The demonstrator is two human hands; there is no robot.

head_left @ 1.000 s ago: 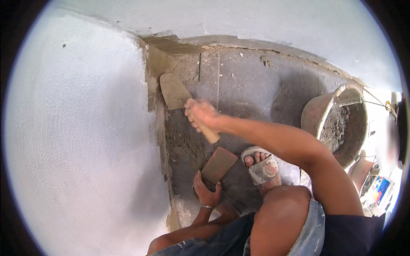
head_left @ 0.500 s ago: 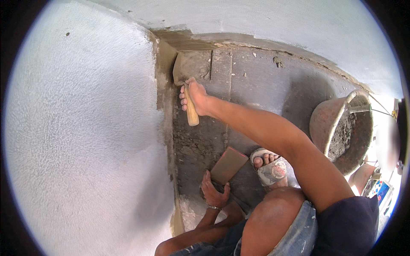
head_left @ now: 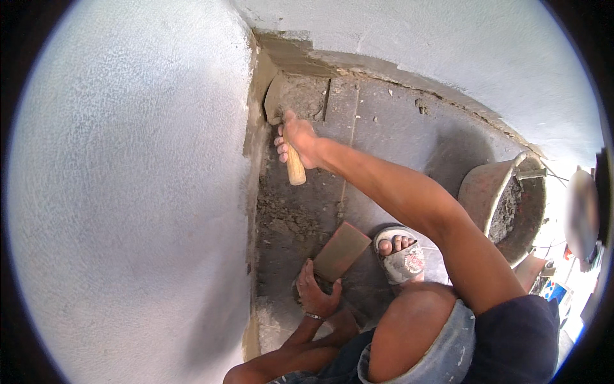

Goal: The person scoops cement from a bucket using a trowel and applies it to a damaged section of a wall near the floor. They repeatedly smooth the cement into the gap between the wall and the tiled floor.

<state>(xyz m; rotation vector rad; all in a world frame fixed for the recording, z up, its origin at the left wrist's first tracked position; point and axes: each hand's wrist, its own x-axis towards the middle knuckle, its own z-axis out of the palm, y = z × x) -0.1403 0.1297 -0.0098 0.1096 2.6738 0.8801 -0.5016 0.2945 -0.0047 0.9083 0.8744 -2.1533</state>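
Observation:
My right hand (head_left: 296, 137) is closed round the wooden handle (head_left: 295, 168) of a trowel (head_left: 273, 102), whose blade is tilted in the corner beside the mortar-smeared lower strip of the left wall (head_left: 261, 68). Grey wet mortar (head_left: 299, 96) lies at the blade. Lower down, my left hand (head_left: 316, 291) grips the near end of a rectangular grey slab with a reddish edge (head_left: 340, 251), held low over the grey floor, just left of my sandalled foot (head_left: 396, 249).
White textured walls (head_left: 141, 179) rise on the left and at the back (head_left: 448, 38). A tilted bucket of grey mortar (head_left: 476, 192) stands at the right on the floor (head_left: 384, 115). Blurred clutter and boards (head_left: 553, 288) show at the far right. Mortar crumbs (head_left: 288, 211) cover the floor by the left wall.
My right hand and trowel have moved up into the corner, and the blade has turned on edge toward the left wall. My left hand still holds the slab, almost in place.

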